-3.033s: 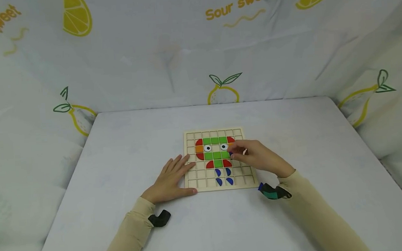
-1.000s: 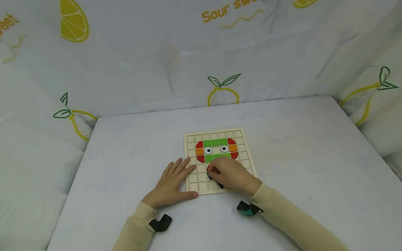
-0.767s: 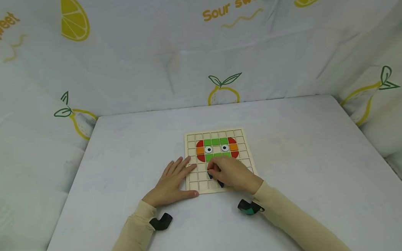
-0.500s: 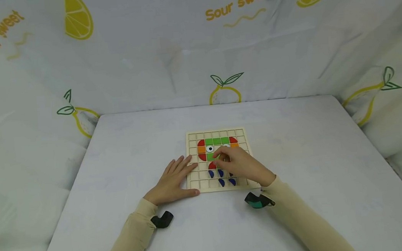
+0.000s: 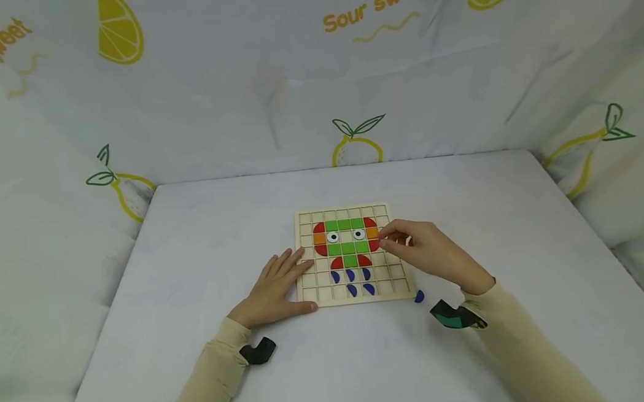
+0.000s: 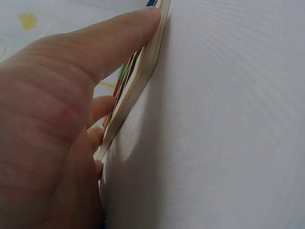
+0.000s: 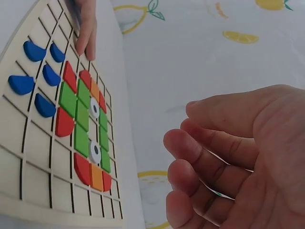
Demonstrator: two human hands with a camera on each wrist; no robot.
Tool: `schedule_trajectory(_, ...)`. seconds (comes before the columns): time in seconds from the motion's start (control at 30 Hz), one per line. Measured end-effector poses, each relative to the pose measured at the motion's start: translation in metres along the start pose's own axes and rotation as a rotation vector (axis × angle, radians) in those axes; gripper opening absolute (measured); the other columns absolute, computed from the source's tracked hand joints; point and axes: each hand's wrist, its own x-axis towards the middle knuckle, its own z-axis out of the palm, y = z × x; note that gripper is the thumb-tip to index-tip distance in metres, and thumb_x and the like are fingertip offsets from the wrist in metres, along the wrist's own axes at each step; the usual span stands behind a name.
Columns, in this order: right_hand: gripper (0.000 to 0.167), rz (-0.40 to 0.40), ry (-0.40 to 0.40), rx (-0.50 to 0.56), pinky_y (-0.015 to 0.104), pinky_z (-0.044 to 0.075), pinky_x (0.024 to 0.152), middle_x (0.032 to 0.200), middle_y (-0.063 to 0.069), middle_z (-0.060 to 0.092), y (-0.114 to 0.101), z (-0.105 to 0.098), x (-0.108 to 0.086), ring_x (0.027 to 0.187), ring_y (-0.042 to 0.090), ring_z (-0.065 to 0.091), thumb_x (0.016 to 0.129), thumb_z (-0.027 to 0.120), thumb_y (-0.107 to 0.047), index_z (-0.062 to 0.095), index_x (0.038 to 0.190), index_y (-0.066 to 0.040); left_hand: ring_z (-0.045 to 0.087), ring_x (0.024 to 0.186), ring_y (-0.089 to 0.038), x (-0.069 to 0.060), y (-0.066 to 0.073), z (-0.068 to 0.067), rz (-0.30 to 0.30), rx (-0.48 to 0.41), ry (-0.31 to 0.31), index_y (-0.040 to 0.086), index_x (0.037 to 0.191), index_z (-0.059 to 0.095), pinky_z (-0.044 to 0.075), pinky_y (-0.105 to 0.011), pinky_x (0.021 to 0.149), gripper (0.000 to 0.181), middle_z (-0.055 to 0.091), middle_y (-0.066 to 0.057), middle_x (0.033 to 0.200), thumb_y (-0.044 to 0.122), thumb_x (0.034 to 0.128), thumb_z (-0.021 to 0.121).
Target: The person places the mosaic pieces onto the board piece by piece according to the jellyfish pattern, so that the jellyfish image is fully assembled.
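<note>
A light wooden grid board (image 5: pixel 323 281) lies mid-table, bearing red, green and orange pieces and two eye discs (image 5: pixel 332 237) arranged like a face. Below these, several blue half-round pieces (image 7: pixel 45 105) sit in its cells. My left hand (image 5: pixel 272 293) rests with spread fingers on the board's left edge, the thumb at the front-left corner. Over the board's right side, my right hand (image 5: pixel 427 250) hovers with loosely bent fingers; the right wrist view shows nothing between thumb and fingertips. One loose blue half-round piece (image 5: pixel 419 296) lies on the table beside the front-right corner.
A white cloth covers the table (image 5: pixel 218 219). Behind it hangs a pale curtain (image 5: pixel 211 109) printed with lemons and lettering. A dark wrist mount (image 5: pixel 258 351) sits at the left cuff, and another dark mount (image 5: pixel 455 316) at the right.
My right hand set a blue half-round piece in the cell left of the others, let go, then moved up and right. The loose blue piece is now fully visible. My left hand stayed put.
</note>
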Motion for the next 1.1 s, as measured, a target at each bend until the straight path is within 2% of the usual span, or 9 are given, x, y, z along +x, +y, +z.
schedule_trajectory(0.4, 0.023, 0.11, 0.014, -0.107, 0.022, 0.047, 0.061, 0.089, 0.0, 0.063, 0.027, -0.009, -0.036, 0.085, 0.017, 0.053, 0.097, 0.067, -0.019, 0.07, 0.116, -0.007, -0.001, 0.161, -0.026, 0.0, -0.001, 0.001, 0.009, -0.012, 0.001, 0.025, 0.161, 0.03, -0.002, -0.052, 0.13, 0.094, 0.006, 0.002, 0.173, 0.063, 0.0848, 0.07)
schedule_trajectory(0.53, 0.023, 0.119, 0.015, -0.122, 0.021, 0.048, 0.061, 0.089, -0.001, 0.063, 0.035, -0.008, -0.045, 0.085, 0.017, 0.053, 0.096, 0.068, -0.017, 0.07, 0.116, -0.006, -0.001, 0.161, -0.025, 0.0, 0.0, 0.001, 0.0, -0.009, -0.003, 0.026, 0.161, 0.03, -0.002, -0.051, 0.13, 0.094, 0.006, 0.002, 0.173, 0.064, 0.0849, 0.07)
schedule_trajectory(0.73, 0.022, 0.124, 0.024, -0.132, 0.021, 0.047, 0.061, 0.089, -0.002, 0.063, 0.042, -0.005, -0.052, 0.084, 0.016, 0.053, 0.095, 0.069, -0.017, 0.07, 0.115, -0.008, 0.0, 0.161, -0.025, 0.0, -0.002, 0.001, -0.014, -0.003, -0.001, 0.026, 0.161, 0.029, -0.002, -0.051, 0.13, 0.094, 0.006, 0.003, 0.173, 0.063, 0.0852, 0.07)
schedule_trajectory(0.9, 0.023, 0.162, 0.014, -0.145, 0.022, 0.046, 0.06, 0.091, -0.002, 0.063, 0.046, 0.002, -0.057, 0.083, 0.016, 0.053, 0.095, 0.07, -0.022, 0.07, 0.114, -0.01, 0.0, 0.161, -0.026, 0.0, -0.002, 0.001, 0.001, -0.013, 0.005, 0.025, 0.161, 0.03, -0.002, -0.052, 0.13, 0.094, 0.006, 0.002, 0.173, 0.063, 0.085, 0.07)
schedule_trajectory(1.1, 0.029, 0.223, -0.021, -0.208, 0.025, 0.044, 0.06, 0.093, -0.002, 0.064, 0.051, 0.012, -0.062, 0.076, 0.013, 0.051, 0.092, 0.074, -0.032, 0.07, 0.11, -0.01, 0.0, 0.161, -0.026, 0.0, -0.001, 0.001, 0.009, -0.005, 0.008, 0.025, 0.161, 0.031, -0.001, -0.053, 0.13, 0.094, 0.007, 0.001, 0.173, 0.063, 0.0846, 0.071)
